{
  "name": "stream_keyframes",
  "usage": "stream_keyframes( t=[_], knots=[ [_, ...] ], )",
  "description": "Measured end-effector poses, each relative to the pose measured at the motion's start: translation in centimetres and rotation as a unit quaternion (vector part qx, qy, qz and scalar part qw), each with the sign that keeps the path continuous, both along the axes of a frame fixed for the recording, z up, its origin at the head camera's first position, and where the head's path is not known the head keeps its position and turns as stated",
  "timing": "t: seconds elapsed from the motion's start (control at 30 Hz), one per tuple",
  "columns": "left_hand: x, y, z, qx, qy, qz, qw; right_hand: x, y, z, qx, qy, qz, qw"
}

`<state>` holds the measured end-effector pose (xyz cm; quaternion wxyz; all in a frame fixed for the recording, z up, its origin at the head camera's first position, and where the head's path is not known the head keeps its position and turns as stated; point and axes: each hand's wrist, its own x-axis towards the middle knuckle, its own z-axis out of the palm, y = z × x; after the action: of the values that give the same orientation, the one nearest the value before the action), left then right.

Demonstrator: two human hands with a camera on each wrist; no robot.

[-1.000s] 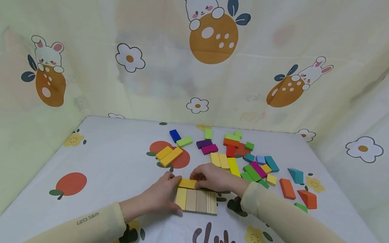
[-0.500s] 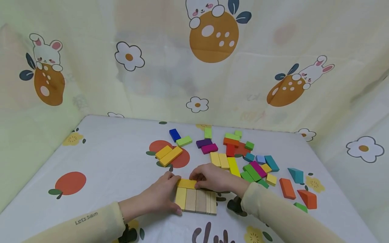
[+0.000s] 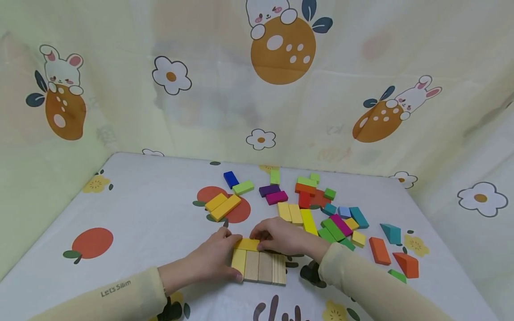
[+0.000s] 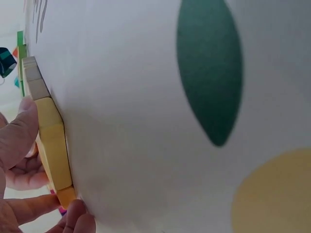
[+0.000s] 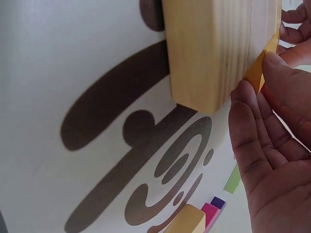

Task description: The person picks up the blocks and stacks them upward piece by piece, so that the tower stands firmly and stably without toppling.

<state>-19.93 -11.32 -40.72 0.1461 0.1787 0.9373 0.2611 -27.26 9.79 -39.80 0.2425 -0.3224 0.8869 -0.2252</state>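
Observation:
A flat row of upright-grained wooden blocks lies on the table: a pale yellow block (image 3: pixel 238 261), two plain beige blocks (image 3: pixel 259 266) and a striped natural-wood block (image 3: pixel 279 269). Across their far ends sits a golden-yellow block (image 3: pixel 246 244). My right hand (image 3: pixel 281 234) pinches the right part of that golden block between thumb and fingers, covering its end. At the left side, my left hand (image 3: pixel 209 257) spans the row with its thumb at the pale block's near corner. Its extended index finger (image 4: pixel 34 208) touches the golden block's left end.
Farther back lie two yellow blocks (image 3: pixel 222 206), a blue block (image 3: pixel 230 179) and purple and magenta blocks (image 3: pixel 274 195). Several coloured blocks, including green ones (image 3: pixel 332 229), crowd the right. Orange pieces (image 3: pixel 379 250) and a teal wedge (image 3: pixel 391 233) lie farther right. A printed curtain (image 3: pixel 217 111) closes the back.
Both hands and the blocks stay in nearly the same place. The whole head view shifts slightly.

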Motion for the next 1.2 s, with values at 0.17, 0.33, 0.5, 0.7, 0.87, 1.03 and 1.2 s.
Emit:
stream_keyframes(
  t=[0.17,0.33,0.5,0.7,0.87,1.03,1.2],
  knots=[
    [-0.1,0.1,0.0,-0.004,-0.007,0.007,0.9999,-0.3,0.0,0.2,-0.014,0.011,-0.004,1.0],
    [-0.1,0.1,0.2,-0.006,-0.013,0.013,0.9998,-1.7,-0.3,0.6,-0.028,0.053,-0.035,0.998],
    [0.0,0.0,0.3,-0.005,-0.015,0.014,0.9998,-3.7,-1.5,0.6,-0.019,0.083,-0.063,0.994],
    [-0.1,-0.1,0.3,-0.007,-0.008,0.007,0.9999,-5.8,-3.9,-0.1,0.013,0.1,-0.042,0.994],
    [-0.2,-0.1,0.2,-0.008,-0.008,0.006,0.9999,-6.9,-6.4,0.0,0.037,0.132,-0.001,0.991],
    [-0.1,-0.2,0.2,0.002,-0.003,0.0,1.0,-7.6,-9.0,0.3,0.059,0.162,0.033,0.985],
    [-0.3,-0.3,-0.4,0.003,0.001,-0.009,1.0,-8.3,-10.9,-0.1,0.091,0.155,0.031,0.983]
  ],
)
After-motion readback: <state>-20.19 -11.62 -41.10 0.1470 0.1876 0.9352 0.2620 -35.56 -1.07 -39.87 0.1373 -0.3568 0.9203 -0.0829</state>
